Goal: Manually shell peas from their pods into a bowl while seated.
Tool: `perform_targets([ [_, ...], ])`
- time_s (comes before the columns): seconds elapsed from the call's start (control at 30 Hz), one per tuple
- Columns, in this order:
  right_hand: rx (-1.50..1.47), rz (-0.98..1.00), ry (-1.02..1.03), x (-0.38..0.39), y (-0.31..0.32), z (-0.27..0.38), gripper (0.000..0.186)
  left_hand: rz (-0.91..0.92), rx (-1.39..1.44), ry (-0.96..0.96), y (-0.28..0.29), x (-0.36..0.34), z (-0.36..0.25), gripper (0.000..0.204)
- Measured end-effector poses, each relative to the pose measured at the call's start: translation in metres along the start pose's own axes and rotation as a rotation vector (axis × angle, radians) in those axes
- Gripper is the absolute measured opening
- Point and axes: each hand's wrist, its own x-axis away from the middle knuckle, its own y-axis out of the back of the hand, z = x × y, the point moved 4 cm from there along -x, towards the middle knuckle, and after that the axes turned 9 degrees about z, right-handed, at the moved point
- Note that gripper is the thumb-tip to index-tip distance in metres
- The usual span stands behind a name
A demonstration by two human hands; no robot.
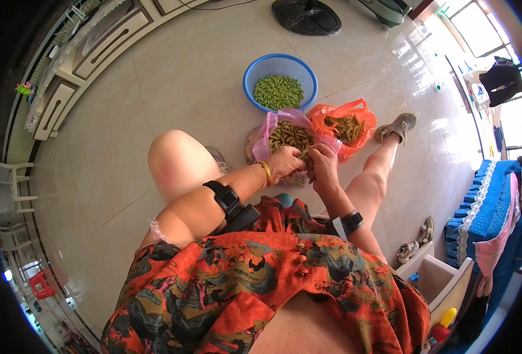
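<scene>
Left hand (283, 164) and right hand (322, 167) pinching a bean pod (304, 153), pink bag (290, 134), blue basket (280, 81)

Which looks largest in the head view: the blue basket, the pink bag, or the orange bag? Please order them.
1. Blue basket.
2. Pink bag and orange bag: these look about alike, and hands cover part of the pink one, so I do not rank them.

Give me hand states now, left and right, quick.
Left hand: closed, fingers curled on a bean pod above the pink bag.
Right hand: closed, pinching the same pod.
</scene>
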Motion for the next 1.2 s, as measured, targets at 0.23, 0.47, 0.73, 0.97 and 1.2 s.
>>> perform_targets([
  [0.23,-0.013,0.011,-0.005,-0.0005,0.0003,0.0002,0.006,0.028,0.004,-0.015,-0.0014,0.0023,-0.0034,0.007],
  [0.47,0.006,0.007,0.016,-0.0013,0.0013,-0.0008,0.006,0.014,0.026,0.020,-0.0002,-0.0001,-0.0017,0.009],
  [0.73,0.010,0.015,0.031,-0.0002,-0.0002,0.0046,0.006,0.015,0.095,-0.029,0.0025,-0.0004,-0.0019,0.015],
  [0.97,0.009,0.022,0.038,0.0017,0.0014,0.0067,0.006,0.036,0.037,-0.046,0.0004,0.0000,-0.0048,0.010],
  [1.2,0.016,0.013,0.050,0.0030,-0.0001,0.0068,0.007,0.043,0.040,-0.048,0.0017,-0.0035,0.0019,0.006],
])
